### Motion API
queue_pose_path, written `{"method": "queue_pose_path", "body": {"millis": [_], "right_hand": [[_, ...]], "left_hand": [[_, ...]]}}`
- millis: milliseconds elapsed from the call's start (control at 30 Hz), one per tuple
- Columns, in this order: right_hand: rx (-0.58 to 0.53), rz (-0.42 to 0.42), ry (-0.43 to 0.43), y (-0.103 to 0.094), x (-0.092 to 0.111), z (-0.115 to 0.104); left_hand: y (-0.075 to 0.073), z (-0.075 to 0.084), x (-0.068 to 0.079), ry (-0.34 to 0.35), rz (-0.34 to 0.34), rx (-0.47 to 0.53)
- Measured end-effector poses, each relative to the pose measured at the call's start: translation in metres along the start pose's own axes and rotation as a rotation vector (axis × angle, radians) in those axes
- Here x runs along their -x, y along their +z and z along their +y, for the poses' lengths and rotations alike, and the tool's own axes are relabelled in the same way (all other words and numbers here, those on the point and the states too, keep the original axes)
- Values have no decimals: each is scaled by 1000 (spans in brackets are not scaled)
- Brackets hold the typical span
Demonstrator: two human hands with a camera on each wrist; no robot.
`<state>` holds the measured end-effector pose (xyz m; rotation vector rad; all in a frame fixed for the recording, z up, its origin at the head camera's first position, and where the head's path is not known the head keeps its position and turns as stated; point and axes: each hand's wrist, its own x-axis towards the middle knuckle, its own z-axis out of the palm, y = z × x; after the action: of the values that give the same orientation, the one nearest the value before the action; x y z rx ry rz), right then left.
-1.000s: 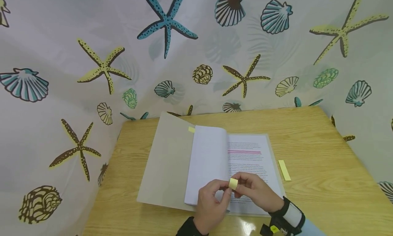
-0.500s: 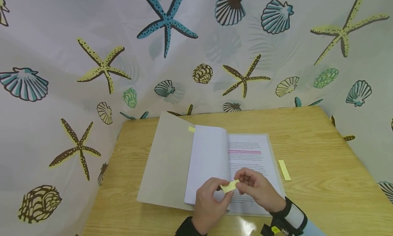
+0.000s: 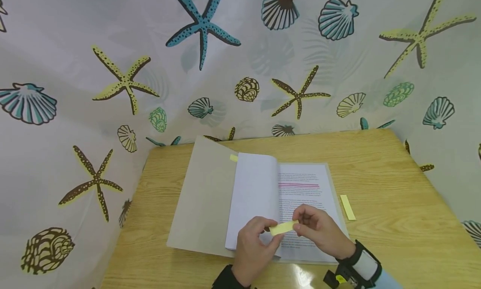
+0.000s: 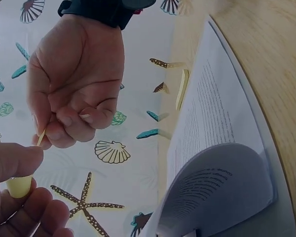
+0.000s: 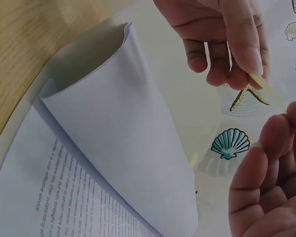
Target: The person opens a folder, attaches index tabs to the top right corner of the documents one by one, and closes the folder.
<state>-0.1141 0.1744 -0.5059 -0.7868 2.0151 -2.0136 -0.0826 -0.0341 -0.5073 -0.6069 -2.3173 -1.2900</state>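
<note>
A yellow sticky-note strip (image 3: pixel 282 227) is stretched between both hands, over the lower part of an open booklet. My left hand (image 3: pixel 255 247) pinches its left end between thumb and fingers. At the other end, my right hand (image 3: pixel 325 230) holds the strip by thumb and fingertips, plainly so in the right wrist view. Below the hands lies the booklet's printed page (image 3: pixel 300 201), with pink highlighted lines near its top. A turned white page (image 3: pixel 255 188) curls up on the left, beside the opened beige cover (image 3: pixel 203 201).
Another yellow strip (image 3: pixel 348 207) lies on the wooden table (image 3: pixel 383 176), right of the booklet. A small yellow tab (image 3: pixel 234 158) sticks out near the top of the cover. Cloth (image 3: pixel 225 92) printed with shells and starfish hangs around the back and sides.
The yellow strip was folded small between the fingers and is now drawn out to a longer length. My right hand has moved slightly right, away from the left.
</note>
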Motion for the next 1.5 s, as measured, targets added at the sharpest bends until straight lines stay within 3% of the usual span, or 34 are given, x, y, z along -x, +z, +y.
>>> {"method": "queue_pose_path", "body": {"millis": [100, 233, 400, 533, 633, 733, 900, 1067, 1267, 1500], "right_hand": [[78, -11, -49, 3, 0, 0], [208, -19, -56, 10, -2, -1], [324, 1, 27, 8, -3, 0], [419, 104, 139, -12, -5, 1], [520, 193, 191, -34, -10, 3], [633, 264, 237, -56, -17, 7], [720, 336, 374, -94, -32, 21], [718, 363, 505, -123, -49, 36], [727, 366, 566, -143, -66, 58], [748, 380, 623, -151, -81, 77]], "left_hand": [[0, 0, 1, 47, -35, -92], [3, 1, 1, 178, -62, -206], [8, 1, 2, 242, -50, -272], [12, 0, 5, 276, -69, -317], [17, 0, 9, 323, -154, -329], [23, -3, 14, 368, -303, -386], [31, -8, 22, 350, -571, -555], [34, -14, 25, 315, -723, -665], [33, -22, 28, 260, -825, -729], [35, -27, 32, 216, -856, -727]]}}
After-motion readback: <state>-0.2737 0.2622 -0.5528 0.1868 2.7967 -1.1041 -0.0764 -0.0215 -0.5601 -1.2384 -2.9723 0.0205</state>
